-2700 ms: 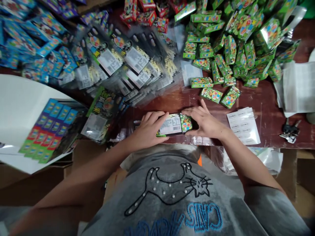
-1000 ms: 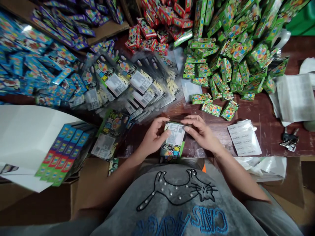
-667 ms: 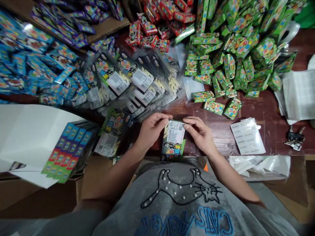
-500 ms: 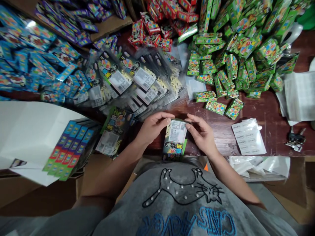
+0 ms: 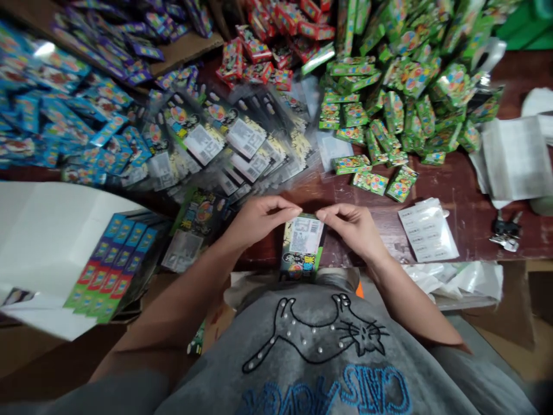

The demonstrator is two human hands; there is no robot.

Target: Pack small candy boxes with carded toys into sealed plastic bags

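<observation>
A printed packet (image 5: 302, 245) with a white barcode label lies at the table's front edge, its lower end close to my grey shirt. My left hand (image 5: 263, 219) pinches its upper left corner between thumb and fingers. On the other side, my right hand (image 5: 352, 227) closes thumb and forefinger on the upper right corner. To the left of my left hand rests another dark printed packet (image 5: 190, 230) with a white label. Beyond both hands spreads a pile of similar flat packets (image 5: 246, 138) in clear plastic.
Small green boxes (image 5: 393, 115) are heaped at the back right, red boxes (image 5: 259, 52) at the back middle, blue boxes (image 5: 56, 109) at the left. A white carton (image 5: 43, 242) holds filled packs. A sticker sheet (image 5: 427, 230) and keys (image 5: 505, 230) lie at the right.
My right thumb and forefinger, apart before, are now pinched together at the packet's top corner. My left fingertips have drawn together at the other corner. The whole view has shifted slightly.
</observation>
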